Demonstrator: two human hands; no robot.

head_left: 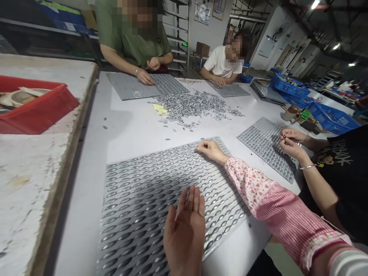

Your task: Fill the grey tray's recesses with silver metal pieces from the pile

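Note:
A large grey sheet (138, 199) with rows of pointed-oval metal pieces lies on the table in front of me. Above its near part, my left hand (185, 230) is held palm up, fingers stretched; no piece shows clearly in it. At the sheet's far right part, my right hand (211, 150), in a pink patterned sleeve, has thumb and fingertips pinched together over the rows. Whatever is between those fingertips is too small to make out. Beyond the sheet lies a loose pile of small oval metal pieces (195, 105), with a yellow paper (158, 109) at its left edge.
Three people sit around the table (129, 134), each at a similar sheet; one is close on my right, with both hands over a sheet (258, 138). A red tray (43, 111) stands on a worn board at left. Blue crates (330, 117) are at the right back.

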